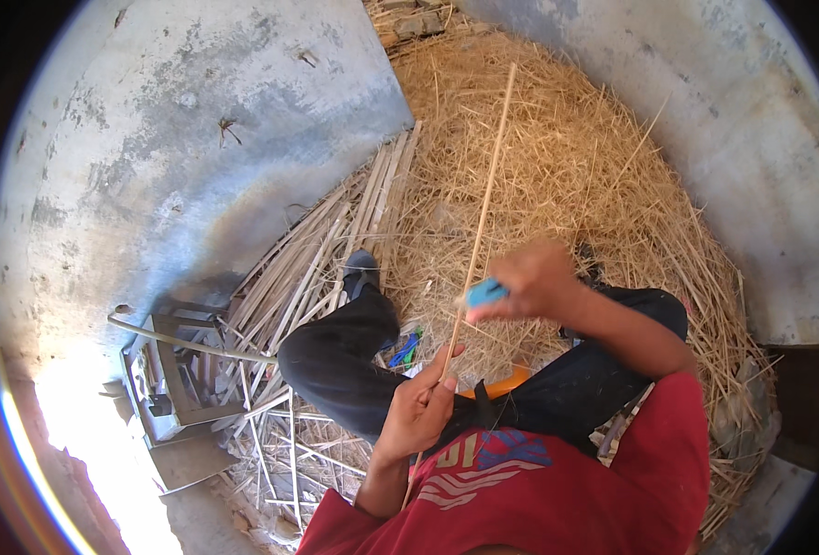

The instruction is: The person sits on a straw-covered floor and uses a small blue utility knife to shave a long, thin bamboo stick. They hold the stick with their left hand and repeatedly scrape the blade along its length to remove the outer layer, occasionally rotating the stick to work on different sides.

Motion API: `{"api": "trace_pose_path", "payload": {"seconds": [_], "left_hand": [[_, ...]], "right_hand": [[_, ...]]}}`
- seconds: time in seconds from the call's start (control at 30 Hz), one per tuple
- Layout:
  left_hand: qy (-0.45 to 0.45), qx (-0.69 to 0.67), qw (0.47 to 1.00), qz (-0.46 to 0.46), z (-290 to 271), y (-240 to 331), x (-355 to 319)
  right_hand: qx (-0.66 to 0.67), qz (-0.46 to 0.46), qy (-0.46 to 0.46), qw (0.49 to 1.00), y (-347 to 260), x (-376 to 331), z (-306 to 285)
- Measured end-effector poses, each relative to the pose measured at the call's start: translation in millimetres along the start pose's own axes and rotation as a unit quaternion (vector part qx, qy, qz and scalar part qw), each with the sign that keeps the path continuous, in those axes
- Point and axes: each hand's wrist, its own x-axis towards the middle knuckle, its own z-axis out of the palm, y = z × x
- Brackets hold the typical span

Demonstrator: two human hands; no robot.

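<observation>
Long, slender, tan wooden strip (490,176) rises from my lap, gripped in my left hand (419,409); my right hand (536,280) clasps a small blue block (486,293) at it, seemingly mid-work; what's left, I can't tell.

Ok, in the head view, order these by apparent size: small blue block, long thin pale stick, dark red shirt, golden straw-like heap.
1. Golden straw-like heap
2. Dark red shirt
3. Long thin pale stick
4. Small blue block, partly covered by the right hand
</observation>
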Motion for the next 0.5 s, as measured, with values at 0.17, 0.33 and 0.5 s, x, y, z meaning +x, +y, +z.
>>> {"api": "trace_pose_path", "payload": {"seconds": [0.17, 0.33, 0.5], "left_hand": [[-0.007, 0.086, 0.996, -0.003, 6.7, -0.3, -12.8], [0.043, 0.169, 0.985, 0.016, 2.2, 13.6, -7.4], [0.054, 0.207, 0.976, 0.033, 3.4, 7.7, -12.7]], "right_hand": [[-0.016, 0.146, -0.044, 0.988, 40.5, 11.6, -2.5], [0.042, 0.008, -0.037, 0.998, -2.3, 3.4, -1.8], [0.017, 0.131, -0.054, 0.990, 22.6, 13.0, -3.4]]}}
